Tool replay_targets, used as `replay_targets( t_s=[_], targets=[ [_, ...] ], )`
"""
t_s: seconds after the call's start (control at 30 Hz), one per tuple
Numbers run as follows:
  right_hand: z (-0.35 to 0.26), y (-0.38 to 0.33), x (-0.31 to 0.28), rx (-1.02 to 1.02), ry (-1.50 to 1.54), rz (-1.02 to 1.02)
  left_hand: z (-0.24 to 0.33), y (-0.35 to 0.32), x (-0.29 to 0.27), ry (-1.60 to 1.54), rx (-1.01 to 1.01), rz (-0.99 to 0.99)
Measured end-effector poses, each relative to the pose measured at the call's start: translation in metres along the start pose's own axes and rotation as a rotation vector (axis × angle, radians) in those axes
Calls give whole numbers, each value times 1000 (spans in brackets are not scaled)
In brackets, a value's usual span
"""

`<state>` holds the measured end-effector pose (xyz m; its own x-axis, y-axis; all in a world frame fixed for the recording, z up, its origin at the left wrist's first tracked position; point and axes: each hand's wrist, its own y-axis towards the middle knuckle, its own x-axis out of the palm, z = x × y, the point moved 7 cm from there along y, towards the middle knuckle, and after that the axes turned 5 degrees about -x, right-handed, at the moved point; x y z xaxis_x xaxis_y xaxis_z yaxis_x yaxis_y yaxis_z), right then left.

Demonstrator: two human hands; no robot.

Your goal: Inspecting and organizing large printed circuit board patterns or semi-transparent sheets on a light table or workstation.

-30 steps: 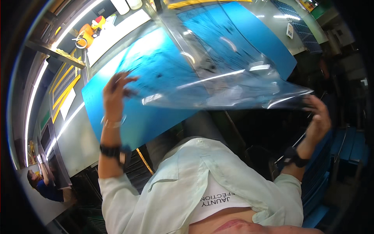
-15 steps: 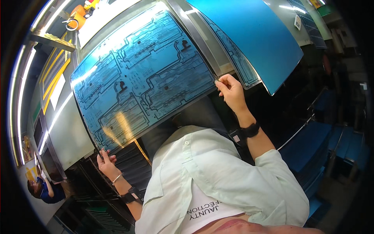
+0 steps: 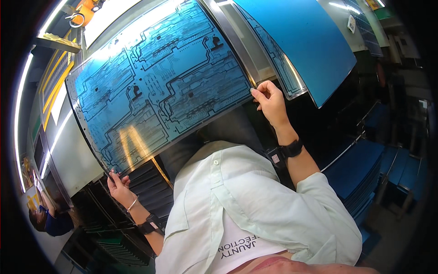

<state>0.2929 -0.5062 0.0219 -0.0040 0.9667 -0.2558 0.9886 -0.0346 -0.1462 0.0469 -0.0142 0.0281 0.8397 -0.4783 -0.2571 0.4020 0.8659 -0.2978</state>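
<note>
Patterned film (image 3: 157,86) lies spread out ahead of the left hand (image 3: 120,189) and right hand (image 3: 272,105), but not yet released: each pinches one near corner.

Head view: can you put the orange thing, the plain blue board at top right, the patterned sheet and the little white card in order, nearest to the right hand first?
1. Patterned sheet: its corner is in the right hand.
2. Plain blue board: close, up and right.
3. Little white card: farther, upper right.
4. Orange thing: farthest, top left.
</note>
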Motion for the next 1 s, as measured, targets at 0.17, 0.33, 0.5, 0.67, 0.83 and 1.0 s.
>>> replay_targets(
  t_s=[0.17, 0.33, 0.5, 0.67, 0.83, 1.0],
  targets=[
    [3, 2, 1, -10, 84, -24, 7, -6, 1, -23, 137, 44],
    [1, 4, 0, -31, 64, -27, 12, -17, 6, -60, 184, 80],
    [3, 4, 5, -74, 81, -32, 6, -12, 1, -78, 110, 55],
    [-13, -5, 12, -236, -100, 26, 8, 9, -6, 23, 131, 95],
    [9, -5, -3, -274, -65, 13, 5, 15, -20, 158, 414, 212],
    [10, -3, 0, -271, -24, -48, -6, -4, -21, 236, 467, 380]
  ],
)
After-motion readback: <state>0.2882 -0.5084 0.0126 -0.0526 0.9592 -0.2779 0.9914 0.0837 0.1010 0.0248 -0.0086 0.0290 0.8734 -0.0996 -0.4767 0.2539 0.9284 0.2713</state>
